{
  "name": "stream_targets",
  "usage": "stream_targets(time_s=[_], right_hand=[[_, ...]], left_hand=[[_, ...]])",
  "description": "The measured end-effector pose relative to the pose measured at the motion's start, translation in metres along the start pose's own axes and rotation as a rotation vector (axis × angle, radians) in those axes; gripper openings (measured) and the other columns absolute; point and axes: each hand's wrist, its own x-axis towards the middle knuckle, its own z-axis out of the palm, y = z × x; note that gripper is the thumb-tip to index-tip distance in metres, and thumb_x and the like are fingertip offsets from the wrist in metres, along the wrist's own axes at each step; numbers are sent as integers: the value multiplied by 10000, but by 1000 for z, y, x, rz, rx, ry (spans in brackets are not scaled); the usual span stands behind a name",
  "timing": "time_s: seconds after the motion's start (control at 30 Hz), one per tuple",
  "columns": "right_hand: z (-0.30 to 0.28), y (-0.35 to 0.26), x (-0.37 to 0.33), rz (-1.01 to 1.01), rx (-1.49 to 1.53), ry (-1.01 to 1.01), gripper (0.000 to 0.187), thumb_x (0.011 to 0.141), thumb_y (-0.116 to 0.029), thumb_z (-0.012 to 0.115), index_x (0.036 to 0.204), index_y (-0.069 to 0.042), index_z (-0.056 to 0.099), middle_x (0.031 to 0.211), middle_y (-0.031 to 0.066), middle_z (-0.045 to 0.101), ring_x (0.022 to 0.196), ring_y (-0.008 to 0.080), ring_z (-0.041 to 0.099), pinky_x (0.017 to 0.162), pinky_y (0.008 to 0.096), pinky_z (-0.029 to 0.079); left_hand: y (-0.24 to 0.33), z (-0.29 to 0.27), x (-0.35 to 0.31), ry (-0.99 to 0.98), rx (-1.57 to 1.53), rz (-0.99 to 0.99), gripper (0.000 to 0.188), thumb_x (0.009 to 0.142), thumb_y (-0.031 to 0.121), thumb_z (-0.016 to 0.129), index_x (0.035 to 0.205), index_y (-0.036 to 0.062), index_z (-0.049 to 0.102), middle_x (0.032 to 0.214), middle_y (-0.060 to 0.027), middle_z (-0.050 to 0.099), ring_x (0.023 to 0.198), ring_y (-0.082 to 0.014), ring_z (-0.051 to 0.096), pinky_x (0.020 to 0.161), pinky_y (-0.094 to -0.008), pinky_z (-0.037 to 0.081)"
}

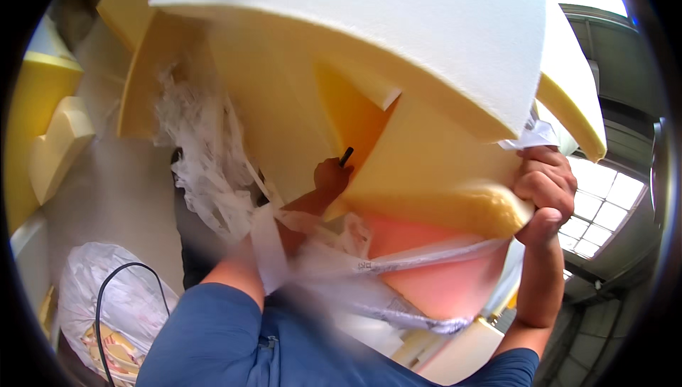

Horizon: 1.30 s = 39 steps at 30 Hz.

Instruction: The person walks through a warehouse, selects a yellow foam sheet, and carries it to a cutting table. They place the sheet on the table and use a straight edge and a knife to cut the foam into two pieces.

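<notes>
Clamps left hand (331,176) around a short black rod-like tool (347,155), fingers together, with the tool's free end sticking out up and slightly right. Cannot tell the exact kind of tool. Reaches with that hand under a large foam block (447,163), just beside a darker yellow triangular recess (353,113). Curls right hand (545,181) closed on the right edge of the same block, with a scrap of white film (529,135) poking out just above the knuckles; cannot tell any grip on the scrap itself. Has the block tilted directly in front, filling the upper middle of the view, white on the broad upper face, cream-yellow underneath. Along the left side of the block, crumpled clear plastic wrap (206,145), hanging down toward the left forearm. Below the block, a pink foam slab (440,284), with a twisted plastic band (426,257) running across. At far left, a yellow foam block (42,95) beside a smaller cream foam piece (64,145). At lower left, a white plastic bag (106,277), with a black cable (98,309) looping in front. Beyond the right hand, a paned window (593,206).
</notes>
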Motion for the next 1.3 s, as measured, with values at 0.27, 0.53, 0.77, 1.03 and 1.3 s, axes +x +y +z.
stream_targets(time_s=[0.27, 0.53, 0.77, 1.03, 1.3], right_hand=[[-105, 29, -36, 155, 101, 110, 710, 991, -579, 179, 507, -91, 355, 454, 23, 393, 455, 179, 413, 508, 330, 369], [-117, 29, -63, 332, 330, -298, 276, 857, -266, 596, 703, -55, 505, 620, 57, 470, 591, 245, 469, 595, 381, 385], [-143, -128, -150, 356, 103, 219, 807, 748, -363, 746, 1373, 7, 394, 1389, 226, 445, 1307, 388, 411, 1086, 445, 343], [48, -214, -306, 1317, -491, 1039, 983, 667, -331, 805, 1423, 25, 288, 1366, 239, 468, 1269, 392, 455, 1094, 512, 294], [-93, -73, -347, 878, -736, 1372, 320, 616, -333, 782, 780, -89, 656, 702, 70, 653, 660, 274, 643, 621, 371, 506]], left_hand=[[-19, -5, -32, 186, -215, 158, 342, 751, 353, 705, 728, 15, 666, 657, -198, 645, 633, -365, 646, 593, -464, 498], [53, 10, -74, -101, 233, 80, 318, 767, 314, 705, 843, 9, 660, 743, -193, 643, 711, -332, 642, 630, -443, 482], [78, 50, -177, -318, 389, 350, 324, 767, 314, 704, 863, 8, 657, 765, -198, 640, 730, -332, 639, 641, -441, 482], [164, 29, -219, -393, 492, 566, 333, 768, 315, 703, 886, 7, 654, 791, -203, 637, 751, -331, 636, 654, -438, 483], [241, -82, -260, -181, 503, 636, 343, 769, 315, 701, 909, 7, 650, 817, -208, 634, 773, -330, 633, 667, -436, 483]])
